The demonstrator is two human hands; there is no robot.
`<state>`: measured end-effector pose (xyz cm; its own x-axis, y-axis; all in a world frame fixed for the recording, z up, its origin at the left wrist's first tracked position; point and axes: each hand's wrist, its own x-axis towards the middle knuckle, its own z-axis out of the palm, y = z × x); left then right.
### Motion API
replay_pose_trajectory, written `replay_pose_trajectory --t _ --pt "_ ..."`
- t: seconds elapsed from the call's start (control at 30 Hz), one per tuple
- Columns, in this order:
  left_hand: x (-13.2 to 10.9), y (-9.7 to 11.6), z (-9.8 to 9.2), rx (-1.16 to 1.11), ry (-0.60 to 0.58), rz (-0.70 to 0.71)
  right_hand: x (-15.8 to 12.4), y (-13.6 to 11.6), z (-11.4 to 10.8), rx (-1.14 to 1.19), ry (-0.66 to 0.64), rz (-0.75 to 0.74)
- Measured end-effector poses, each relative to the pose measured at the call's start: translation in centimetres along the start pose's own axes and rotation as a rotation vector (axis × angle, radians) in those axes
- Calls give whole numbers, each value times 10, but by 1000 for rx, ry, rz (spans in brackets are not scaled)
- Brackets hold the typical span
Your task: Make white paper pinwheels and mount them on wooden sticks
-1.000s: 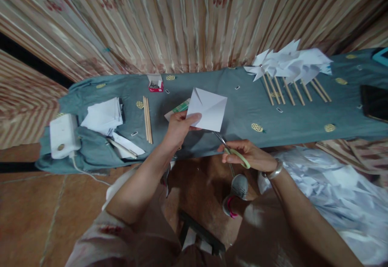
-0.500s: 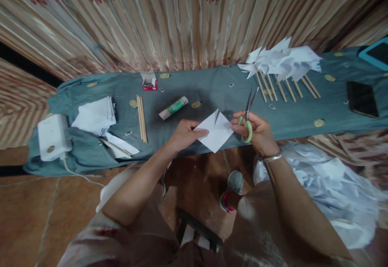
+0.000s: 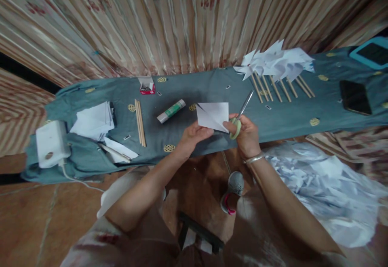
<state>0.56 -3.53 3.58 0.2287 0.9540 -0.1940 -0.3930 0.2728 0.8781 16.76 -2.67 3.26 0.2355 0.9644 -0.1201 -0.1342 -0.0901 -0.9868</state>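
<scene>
One white paper square (image 3: 214, 113) is suspended, in my feed, over the near side of the cloth-covered table (image 3: 203, 87), right of the green-labelled tube (image 3: 171, 111). I observe the left hand (image 3: 191, 137) pinching the square's lower left edge; the right hand (image 3: 248, 135) pinches its lower right corner and grips scissors (image 3: 244, 104), blades forward.

The head-worn camera faces forward and down at close range, covering the hands (image 3: 192, 137), table (image 3: 209, 87) and curtain (image 3: 182, 24) beyond.
</scene>
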Motion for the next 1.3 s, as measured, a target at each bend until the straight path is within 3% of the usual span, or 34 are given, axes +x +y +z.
replay_pose_trajectory --t 0.17,0.33,0.53,0.8,1.3 --pt "2 -13 8 72 158 28 -5 4 9 -21 -67 -7" --pt "5 -13 4 87 327 55 -12 8 11 -54 -169 -1" --pt "13 -2 -8 108 313 122 -24 -1 4 -149 -329 45" --pt "22 11 -20 70 342 219 -42 -1 -7 -227 -738 183" --pt "15 5 -13 135 319 168 -41 -4 -2 -233 -759 183"
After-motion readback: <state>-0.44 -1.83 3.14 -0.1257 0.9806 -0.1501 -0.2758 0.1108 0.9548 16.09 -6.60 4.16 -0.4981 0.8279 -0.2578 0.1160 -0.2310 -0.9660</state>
